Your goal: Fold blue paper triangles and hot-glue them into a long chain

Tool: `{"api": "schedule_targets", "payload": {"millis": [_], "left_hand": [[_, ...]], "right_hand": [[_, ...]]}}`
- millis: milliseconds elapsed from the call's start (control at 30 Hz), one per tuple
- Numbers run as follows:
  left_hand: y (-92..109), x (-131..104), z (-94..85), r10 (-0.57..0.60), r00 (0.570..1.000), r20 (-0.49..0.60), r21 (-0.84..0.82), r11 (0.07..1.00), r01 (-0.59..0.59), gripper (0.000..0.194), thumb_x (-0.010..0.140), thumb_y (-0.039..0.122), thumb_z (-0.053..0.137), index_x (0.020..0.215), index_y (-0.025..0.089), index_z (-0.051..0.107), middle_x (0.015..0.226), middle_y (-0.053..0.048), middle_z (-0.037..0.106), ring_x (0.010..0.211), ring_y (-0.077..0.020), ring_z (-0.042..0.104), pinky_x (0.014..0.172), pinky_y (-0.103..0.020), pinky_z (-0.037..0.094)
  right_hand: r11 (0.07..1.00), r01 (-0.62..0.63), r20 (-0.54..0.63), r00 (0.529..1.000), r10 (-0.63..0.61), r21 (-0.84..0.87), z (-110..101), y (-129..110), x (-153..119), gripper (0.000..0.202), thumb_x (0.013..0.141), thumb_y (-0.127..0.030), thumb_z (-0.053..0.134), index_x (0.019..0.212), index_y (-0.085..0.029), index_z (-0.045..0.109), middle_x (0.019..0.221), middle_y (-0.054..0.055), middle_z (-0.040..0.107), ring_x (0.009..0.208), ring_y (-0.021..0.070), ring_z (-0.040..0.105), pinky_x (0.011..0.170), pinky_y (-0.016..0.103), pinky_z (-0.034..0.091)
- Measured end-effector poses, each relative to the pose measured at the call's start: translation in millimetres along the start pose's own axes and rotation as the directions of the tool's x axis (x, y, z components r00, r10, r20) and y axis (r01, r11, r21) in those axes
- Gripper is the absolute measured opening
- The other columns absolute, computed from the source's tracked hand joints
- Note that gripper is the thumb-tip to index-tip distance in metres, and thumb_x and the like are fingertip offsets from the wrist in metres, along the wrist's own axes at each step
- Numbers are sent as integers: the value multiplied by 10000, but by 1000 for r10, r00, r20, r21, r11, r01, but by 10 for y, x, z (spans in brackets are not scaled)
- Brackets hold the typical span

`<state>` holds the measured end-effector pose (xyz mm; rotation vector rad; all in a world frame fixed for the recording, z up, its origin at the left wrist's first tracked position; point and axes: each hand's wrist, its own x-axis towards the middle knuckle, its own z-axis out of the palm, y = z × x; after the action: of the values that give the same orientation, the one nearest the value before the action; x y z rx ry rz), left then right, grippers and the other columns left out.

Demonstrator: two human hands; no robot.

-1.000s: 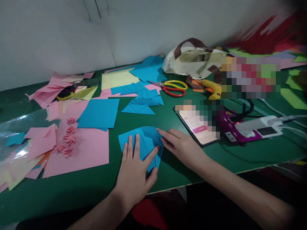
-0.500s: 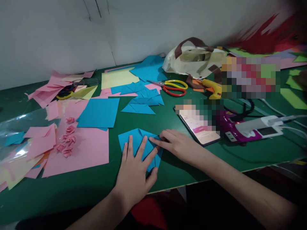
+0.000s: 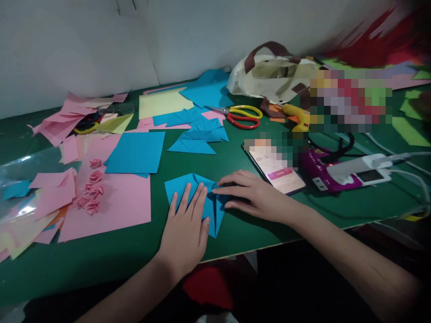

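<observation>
A partly folded blue paper lies on the green table near its front edge. My left hand rests flat on the paper's left and middle part, fingers stretched out. From the right, my right hand touches the paper's right edge with its fingertips, fingers apart. Behind the paper are folded blue pieces. To the left, a stack of blue squares overlaps a pink sheet, where several small pink paper roses sit.
A phone lies right of my hands, beside a purple power strip with cables. Red-and-yellow scissors, a yellow glue gun and a cream bag are behind. Pink scraps and clear plastic lie left.
My left hand's fingers have drawn closer together and its thumb has moved in. My right hand's fingers have spread at the paper's edge. The view has shifted slightly.
</observation>
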<state>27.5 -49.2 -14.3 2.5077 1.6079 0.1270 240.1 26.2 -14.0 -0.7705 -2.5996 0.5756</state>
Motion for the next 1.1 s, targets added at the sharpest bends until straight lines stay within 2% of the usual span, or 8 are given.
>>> {"api": "schedule_targets", "payload": {"millis": [167, 267, 367, 500, 600, 833, 933, 1100], "left_hand": [[-7, 22, -14, 14, 999, 41, 56, 998, -17, 519, 936, 331, 288, 1428, 178, 226, 1505, -22, 206, 1392, -260, 122, 1088, -520, 197], [-82, 64, -42, 28, 999, 46, 49, 998, -30, 526, 934, 362, 298, 1427, 192, 232, 1499, -17, 228, 1387, -257, 150, 1086, -513, 207], [-181, 115, -85, 30, 998, 50, 34, 999, -32, 543, 930, 392, 307, 1433, 211, 210, 1500, -15, 229, 1386, -249, 158, 1090, -503, 201], [-238, 141, -116, 48, 997, 58, 23, 999, -49, 617, 901, 494, 333, 1432, 206, 211, 1507, -22, 209, 1389, -262, 140, 1095, -515, 174], [-234, 137, -112, 54, 997, 49, 17, 998, -55, 618, 904, 503, 318, 1433, 204, 209, 1507, -30, 211, 1389, -264, 137, 1096, -513, 165], [-241, 137, -102, 59, 996, 65, 8, 998, -60, 681, 872, 591, 320, 1437, 235, 187, 1509, -32, 206, 1388, -281, 133, 1089, -544, 161], [-226, 121, -100, 70, 996, 53, 21, 997, -72, 633, 881, 565, 338, 1429, 275, 210, 1513, -29, 196, 1389, -291, 122, 1081, -571, 150], [-191, 104, -84, 109, 994, 25, 14, 994, -109, 558, 915, 486, 320, 1411, 233, 279, 1517, -90, 178, 1389, -269, 133, 1085, -508, 205]], "right_hand": [[980, -77, 29, 997, 73, 182, -52, -35, 9, 281, 812, -414, 593, 1007, -211, 599, 1155, 91, 539, 1109, 217, 451, 916, 390, 388], [958, -89, 49, 996, 78, 274, -98, -45, 2, 212, 793, -410, 617, 783, -198, 608, 1002, 68, 585, 997, 196, 510, 869, 358, 406], [939, -91, 86, 994, 65, 332, -114, -56, -3, 236, 828, -388, 581, 706, -187, 599, 844, 46, 603, 852, 164, 547, 805, 326, 424], [943, -115, 59, 993, 101, 312, -50, -53, -11, 211, 845, -371, 565, 924, -183, 621, 873, 55, 607, 859, 159, 548, 774, 300, 443], [982, -39, 26, 999, 34, 187, 25, -14, -16, 270, 860, -367, 542, 1056, -202, 627, 936, 78, 587, 905, 170, 535, 787, 310, 443], [979, 180, -30, 983, -183, -94, 13, -34, 23, 255, 877, -359, 517, 967, -176, 671, 952, 91, 630, 851, 181, 544, 746, 339, 415], [990, 125, -91, 987, -131, -68, 11, -82, 60, 229, 878, -339, 516, 948, -180, 666, 934, 84, 630, 860, 181, 552, 766, 348, 428], [997, -69, -196, 979, 62, -29, 121, -68, 139, 352, 896, -307, 479, 1222, -186, 531, 1094, 129, 559, 1010, 206, 525, 830, 372, 474]]}}
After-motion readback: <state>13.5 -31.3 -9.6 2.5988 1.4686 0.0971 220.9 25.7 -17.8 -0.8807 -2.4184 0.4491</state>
